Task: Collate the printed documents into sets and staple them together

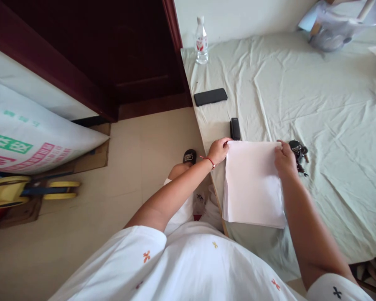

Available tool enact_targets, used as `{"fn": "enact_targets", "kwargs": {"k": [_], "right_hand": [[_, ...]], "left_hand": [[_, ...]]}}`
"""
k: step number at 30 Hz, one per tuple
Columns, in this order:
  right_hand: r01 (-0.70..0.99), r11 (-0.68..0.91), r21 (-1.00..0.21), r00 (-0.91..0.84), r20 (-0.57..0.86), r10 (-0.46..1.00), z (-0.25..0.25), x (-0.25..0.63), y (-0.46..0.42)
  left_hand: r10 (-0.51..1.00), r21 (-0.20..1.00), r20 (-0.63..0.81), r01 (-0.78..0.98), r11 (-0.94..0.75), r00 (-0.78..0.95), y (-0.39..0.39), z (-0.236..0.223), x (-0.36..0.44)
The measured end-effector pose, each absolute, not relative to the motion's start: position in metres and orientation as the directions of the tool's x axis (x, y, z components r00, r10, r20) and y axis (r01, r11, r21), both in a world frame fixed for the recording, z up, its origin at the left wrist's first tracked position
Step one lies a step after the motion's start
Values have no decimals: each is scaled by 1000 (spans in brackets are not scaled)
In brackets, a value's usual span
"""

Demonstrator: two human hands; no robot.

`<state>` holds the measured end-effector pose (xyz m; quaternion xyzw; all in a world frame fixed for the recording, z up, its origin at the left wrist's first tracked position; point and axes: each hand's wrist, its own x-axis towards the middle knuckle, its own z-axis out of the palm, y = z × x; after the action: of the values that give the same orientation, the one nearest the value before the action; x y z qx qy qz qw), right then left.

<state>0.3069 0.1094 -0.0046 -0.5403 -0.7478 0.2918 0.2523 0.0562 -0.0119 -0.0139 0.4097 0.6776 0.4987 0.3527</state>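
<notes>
A stack of white paper [253,184] lies at the near edge of the cloth-covered table, its sheets slightly uneven along the left and bottom sides. My left hand [218,151] is closed on the stack's far left corner, thumb and fingers pinching the edge. At the far right corner, my right hand [284,158] grips the paper, with the fingertips partly hidden. Just beyond my left hand sits a small black stapler [235,128]. A bunch of keys [298,155] lies right beside my right hand.
A black phone [210,96] lies farther back, near the table's left edge. A clear bottle [201,42] stands at the far left corner. At the back right is a translucent plastic container [330,33]. A large white sack [34,129] and a yellow wheeled toy [9,190] are on the floor.
</notes>
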Motion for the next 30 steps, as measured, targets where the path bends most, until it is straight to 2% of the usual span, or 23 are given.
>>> {"fn": "enact_targets", "kwargs": {"k": [3,6,10,15,20,25,30], "right_hand": [[694,267,-668,-230,146,962,2,303,104],[691,377,-617,-338,186,923,10,303,99],[736,411,-538,-356,210,911,14,300,101],[773,480,-415,-467,140,873,18,296,113],[762,528,-376,-535,96,840,25,295,124],[762,414,-499,-476,2,879,24,296,125],[731,209,-650,-381,-135,915,22,295,123]], "left_hand": [[910,961,-45,232,152,-413,-14,-16,54],[909,955,-37,254,155,-416,-15,-17,54],[914,947,-26,283,152,-405,-16,-17,55],[923,931,-10,334,150,-385,-17,-12,54],[928,920,-21,356,164,-372,-17,-11,52],[917,927,-61,318,199,-395,-15,-14,54],[859,914,-243,192,359,-450,-6,-10,55]]}}
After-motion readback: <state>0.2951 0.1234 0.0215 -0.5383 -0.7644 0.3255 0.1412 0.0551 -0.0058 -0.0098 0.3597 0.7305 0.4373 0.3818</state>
